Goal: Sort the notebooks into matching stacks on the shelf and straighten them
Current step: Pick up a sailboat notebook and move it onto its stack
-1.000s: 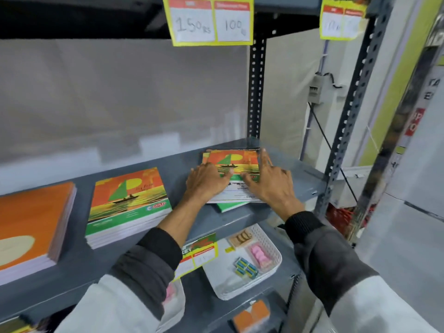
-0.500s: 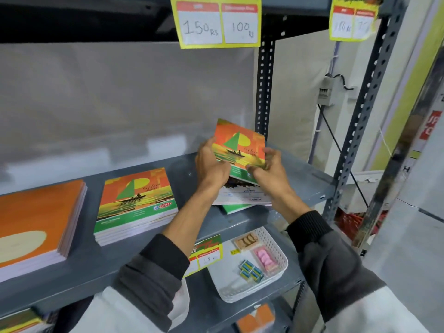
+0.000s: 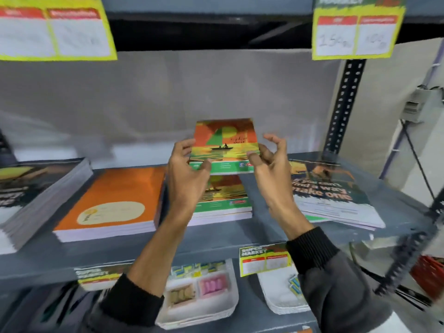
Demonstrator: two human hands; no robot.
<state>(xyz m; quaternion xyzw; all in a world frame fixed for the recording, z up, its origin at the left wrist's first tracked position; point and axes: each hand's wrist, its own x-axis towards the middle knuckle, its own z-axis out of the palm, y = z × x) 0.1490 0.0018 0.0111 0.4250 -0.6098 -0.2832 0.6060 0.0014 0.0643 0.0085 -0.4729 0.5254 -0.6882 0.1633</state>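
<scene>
I hold a notebook with an orange-and-green sunset-boat cover (image 3: 224, 145) upright in the air above the shelf. My left hand (image 3: 187, 174) grips its left edge and bottom. My right hand (image 3: 269, 162) pinches its lower right corner with the thumb, the other fingers spread. Directly below lies a stack of matching sunset-boat notebooks (image 3: 223, 200) on the grey shelf (image 3: 216, 236). To the left sits a plain orange stack (image 3: 113, 200). At the right lies a dark-covered stack (image 3: 329, 193) with large lettering, a green notebook edge poking out beneath it.
Another dark-covered stack (image 3: 36, 195) lies at the far left. Yellow price tags (image 3: 355, 32) hang from the shelf above. The lower shelf holds white trays (image 3: 199, 294) of small items. A perforated metal upright (image 3: 341, 104) stands at the right.
I lifted the sunset-boat notebook off the right-hand pile and carried it left, over the matching stack. The view shifted left, bringing the orange and far-left stacks into sight.
</scene>
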